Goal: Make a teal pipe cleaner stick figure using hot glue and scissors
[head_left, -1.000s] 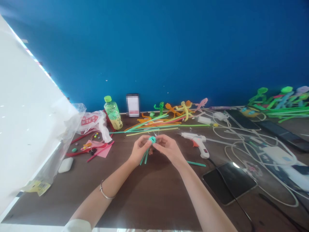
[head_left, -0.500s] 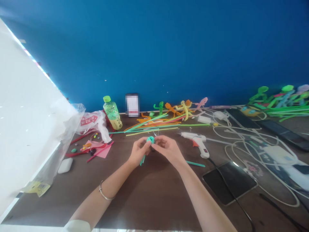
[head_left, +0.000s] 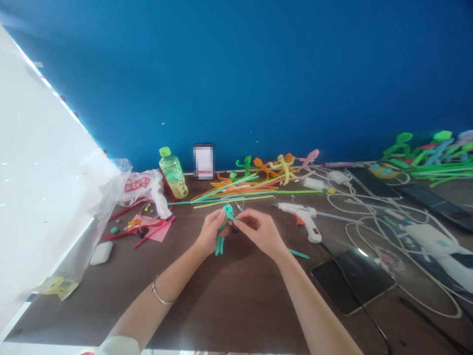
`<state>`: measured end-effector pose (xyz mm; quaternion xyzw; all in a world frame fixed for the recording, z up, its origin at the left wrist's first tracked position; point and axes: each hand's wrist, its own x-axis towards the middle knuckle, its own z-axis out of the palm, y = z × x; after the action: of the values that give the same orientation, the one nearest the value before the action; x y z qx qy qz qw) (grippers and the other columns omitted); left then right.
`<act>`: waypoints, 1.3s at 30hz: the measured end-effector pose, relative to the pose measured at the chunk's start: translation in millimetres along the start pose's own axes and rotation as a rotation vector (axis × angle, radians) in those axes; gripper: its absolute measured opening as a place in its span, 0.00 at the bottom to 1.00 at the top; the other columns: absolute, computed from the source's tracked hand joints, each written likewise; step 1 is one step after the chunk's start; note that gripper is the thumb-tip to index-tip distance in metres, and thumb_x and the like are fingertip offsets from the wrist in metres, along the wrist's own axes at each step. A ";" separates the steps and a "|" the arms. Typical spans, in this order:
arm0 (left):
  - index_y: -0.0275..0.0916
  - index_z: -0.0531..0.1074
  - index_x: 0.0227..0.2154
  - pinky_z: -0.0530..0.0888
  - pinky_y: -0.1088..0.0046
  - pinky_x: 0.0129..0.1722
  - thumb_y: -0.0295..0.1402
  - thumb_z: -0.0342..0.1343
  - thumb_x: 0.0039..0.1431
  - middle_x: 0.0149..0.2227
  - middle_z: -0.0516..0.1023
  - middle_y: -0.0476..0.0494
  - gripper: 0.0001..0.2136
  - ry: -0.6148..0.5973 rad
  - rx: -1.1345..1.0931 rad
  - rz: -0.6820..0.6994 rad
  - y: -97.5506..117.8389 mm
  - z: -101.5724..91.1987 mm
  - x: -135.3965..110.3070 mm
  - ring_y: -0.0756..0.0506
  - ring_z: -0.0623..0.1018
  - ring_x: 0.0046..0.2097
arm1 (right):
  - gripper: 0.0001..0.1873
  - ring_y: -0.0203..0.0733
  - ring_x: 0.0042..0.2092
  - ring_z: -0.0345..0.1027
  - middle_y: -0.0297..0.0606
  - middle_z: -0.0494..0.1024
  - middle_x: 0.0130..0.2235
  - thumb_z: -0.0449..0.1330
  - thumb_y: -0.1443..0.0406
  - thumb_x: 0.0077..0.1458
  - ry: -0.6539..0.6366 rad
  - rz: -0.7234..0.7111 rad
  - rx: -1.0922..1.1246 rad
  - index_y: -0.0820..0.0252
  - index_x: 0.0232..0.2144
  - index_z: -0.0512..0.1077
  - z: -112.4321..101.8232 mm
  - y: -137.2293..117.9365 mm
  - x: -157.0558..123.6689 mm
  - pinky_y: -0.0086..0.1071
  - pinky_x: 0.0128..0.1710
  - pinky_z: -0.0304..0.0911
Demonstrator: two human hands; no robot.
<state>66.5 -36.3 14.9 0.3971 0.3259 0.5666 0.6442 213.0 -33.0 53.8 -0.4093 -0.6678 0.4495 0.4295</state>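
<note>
A teal pipe cleaner [head_left: 228,211], coiled at its top, is pinched in my left hand [head_left: 212,230], with two straight ends hanging below the fingers. My right hand [head_left: 258,230] pinches a short teal strand of it between thumb and forefinger, out to the right of the coil. Another piece of teal pipe cleaner [head_left: 298,254] lies on the table beside my right wrist, partly hidden by the arm. Just beyond my hands are the blades of what look like scissors [head_left: 240,206], mostly covered.
A white glue gun [head_left: 305,217] lies to the right, near a dark tablet [head_left: 353,281] and tangled white cables. Behind my hands are loose pipe cleaners [head_left: 236,190] and several bent figures [head_left: 284,166]. A green-capped bottle [head_left: 173,175] and plastic bag [head_left: 142,190] stand at left.
My right hand has drawn a teal strand out from the coil toward the right. The coil has turned, and the two hanging ends now show more fully below my left hand.
</note>
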 end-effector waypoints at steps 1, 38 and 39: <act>0.33 0.66 0.21 0.53 0.80 0.16 0.46 0.54 0.50 0.13 0.59 0.55 0.18 -0.020 -0.027 -0.022 0.1 -0.9 0.6 0.58 0.56 0.15 | 0.09 0.38 0.29 0.68 0.36 0.75 0.28 0.60 0.59 0.47 0.008 -0.017 -0.041 0.59 0.25 0.70 -0.6 -1.3 0.1 0.32 0.30 0.65; 0.35 0.68 0.32 0.62 0.85 0.14 0.41 0.58 0.48 0.25 0.70 0.49 0.14 -0.200 -0.160 -0.293 3.5 -11.9 2.0 0.57 0.67 0.19 | 0.10 0.34 0.29 0.63 0.33 0.68 0.26 0.60 0.65 0.45 -0.060 -0.067 -0.008 0.60 0.33 0.74 -6.5 4.3 1.0 0.29 0.30 0.62; 0.35 0.68 0.33 0.65 0.84 0.16 0.40 0.59 0.47 0.25 0.71 0.49 0.15 -0.191 -0.136 -0.270 3.6 -11.2 1.6 0.55 0.70 0.21 | 0.10 0.34 0.29 0.63 0.33 0.68 0.27 0.60 0.65 0.45 -0.059 -0.067 -0.003 0.60 0.33 0.74 -6.2 5.3 1.1 0.29 0.31 0.63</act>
<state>55.3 -33.0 12.8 0.3574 0.2744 0.4554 0.7678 219.4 -29.0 50.4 -0.3740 -0.6942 0.4456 0.4240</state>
